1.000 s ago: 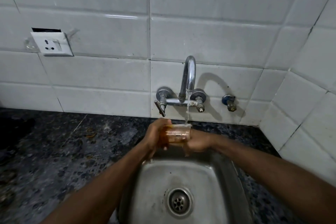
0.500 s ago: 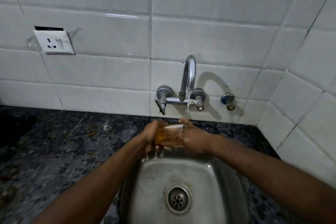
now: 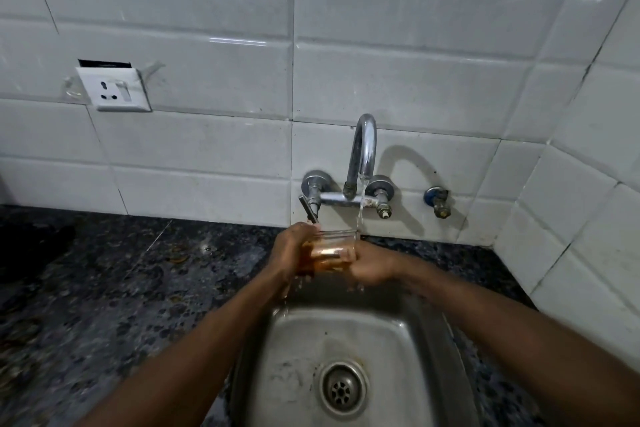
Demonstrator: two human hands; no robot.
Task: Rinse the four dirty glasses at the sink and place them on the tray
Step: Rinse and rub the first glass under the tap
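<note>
Clear tumbler glass with amber tint (image 3: 331,251) held between both hands over stainless steel sink (image 3: 408,340), upright, mouth up. Left hand (image 3: 289,251) wraps it from 9 o'clock, fingers curled tight on wall. Right hand (image 3: 370,265) cups it from 3 o'clock, fingers closed round base. Stream from curved chrome tap (image 3: 363,152) lands at rim's right edge; glass needs slight shift right to fill. Dark speckled stone table (image 3: 131,288) flanks sink, white tiled wall (image 3: 381,62) behind. Tray, other glasses out of view.
</note>
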